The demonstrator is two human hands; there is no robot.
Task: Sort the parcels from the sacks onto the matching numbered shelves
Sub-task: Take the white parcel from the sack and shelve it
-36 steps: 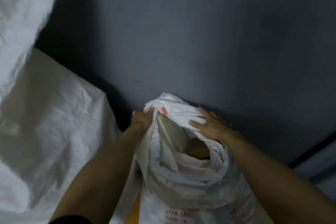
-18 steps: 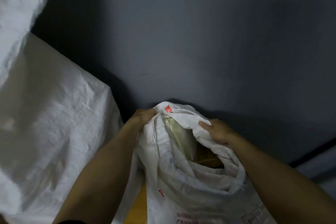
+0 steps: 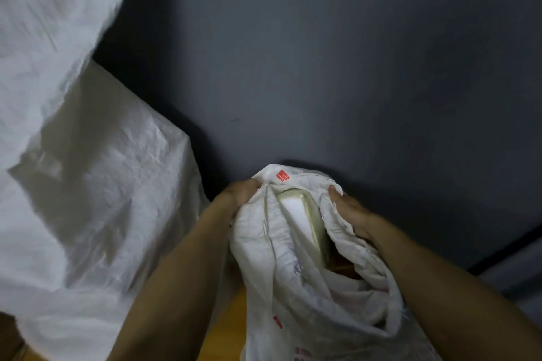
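A white woven sack (image 3: 296, 296) with red print stands in front of me, its mouth rolled down. My left hand (image 3: 239, 195) grips the left side of the rim. On the right side, my right hand (image 3: 350, 214) grips the bunched rim. Inside the mouth lies a pale yellowish parcel (image 3: 305, 214) with a white label, tilted against the sack wall. A brown cardboard parcel (image 3: 346, 268) shows deeper below it, mostly hidden.
Two large white sacks fill the left side, one low (image 3: 96, 208) and one higher (image 3: 50, 26). A dark grey wall (image 3: 337, 67) rises right behind the sack. A wooden floor strip (image 3: 225, 328) shows between my arms.
Both hands have pulled the rim further down and apart. The pale parcel with its white label is now more exposed. My right hand went from flat on the cloth to gripping it.
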